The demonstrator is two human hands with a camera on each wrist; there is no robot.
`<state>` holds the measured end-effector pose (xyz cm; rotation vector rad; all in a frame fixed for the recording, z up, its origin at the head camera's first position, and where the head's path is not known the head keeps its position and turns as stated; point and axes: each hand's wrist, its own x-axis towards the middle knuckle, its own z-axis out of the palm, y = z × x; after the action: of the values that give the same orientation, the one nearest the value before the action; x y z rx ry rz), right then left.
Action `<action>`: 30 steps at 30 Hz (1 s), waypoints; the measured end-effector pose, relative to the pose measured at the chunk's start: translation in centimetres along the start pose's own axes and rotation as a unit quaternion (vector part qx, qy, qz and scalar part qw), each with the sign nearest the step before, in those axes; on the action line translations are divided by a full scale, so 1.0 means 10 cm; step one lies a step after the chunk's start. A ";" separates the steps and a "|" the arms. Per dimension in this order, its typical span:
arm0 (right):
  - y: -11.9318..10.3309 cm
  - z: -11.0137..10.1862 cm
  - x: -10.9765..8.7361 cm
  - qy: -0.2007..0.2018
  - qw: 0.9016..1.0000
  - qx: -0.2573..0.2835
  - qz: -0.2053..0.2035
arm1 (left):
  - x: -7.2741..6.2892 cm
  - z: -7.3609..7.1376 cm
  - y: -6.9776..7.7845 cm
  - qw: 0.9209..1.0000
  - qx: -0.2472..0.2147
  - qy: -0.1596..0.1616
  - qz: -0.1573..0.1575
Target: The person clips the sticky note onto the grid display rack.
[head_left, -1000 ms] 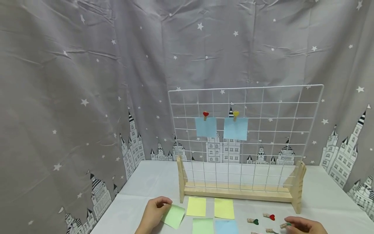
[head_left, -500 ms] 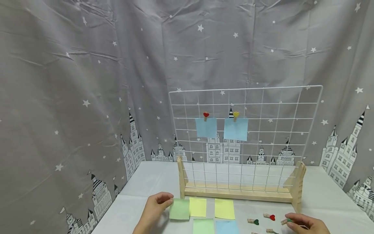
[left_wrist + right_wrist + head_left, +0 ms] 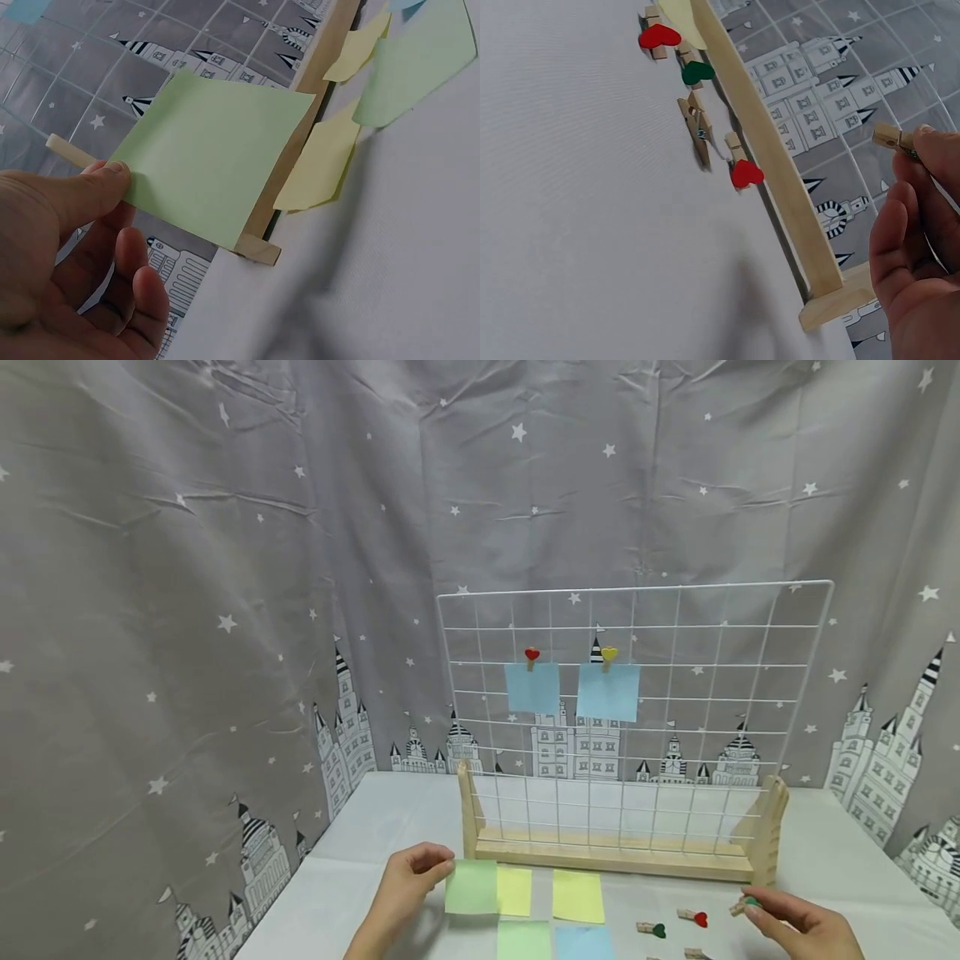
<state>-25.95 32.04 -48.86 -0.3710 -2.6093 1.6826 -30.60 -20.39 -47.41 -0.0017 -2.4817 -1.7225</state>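
Note:
Between thumb and forefinger, my left hand [image 3: 408, 885] pinches a green sticky note [image 3: 214, 154] by its corner, held up off the table. At the right, my right hand [image 3: 806, 927] pinches a small wooden clothespin [image 3: 889, 137]; a bit of green heart shows by its fingertips in the head view. Behind both hands stands a white wire grid [image 3: 697, 681] on a wooden base [image 3: 615, 857]. Two blue sticky notes hang on it, the left one [image 3: 533, 689] under a red-heart clothespin [image 3: 532, 655], the right one [image 3: 608, 693] under a yellow-heart clothespin [image 3: 609, 655].
On the white table [image 3: 382, 822] lie two yellow notes, one [image 3: 578, 896] fully visible, plus a green note [image 3: 524, 941] and a blue note [image 3: 584, 942]. Several clothespins lie to the right, including a red-heart one [image 3: 744, 169] and a green-heart one [image 3: 697, 71]. A grey curtain [image 3: 375, 485] hangs behind.
The green note has risen and swung upright in my left hand, moving slightly right over a yellow note. My right hand has lifted a little with its clothespin.

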 end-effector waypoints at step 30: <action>-0.51 -0.19 -0.06 -0.020 0.997 -0.038 -0.070 | -0.08 0.27 0.47 0.997 -0.041 -0.039 0.046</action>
<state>-26.09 31.65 -43.41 -0.1531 -2.6633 1.5665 -29.78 -16.20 -44.05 -0.1918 -2.4192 -1.8177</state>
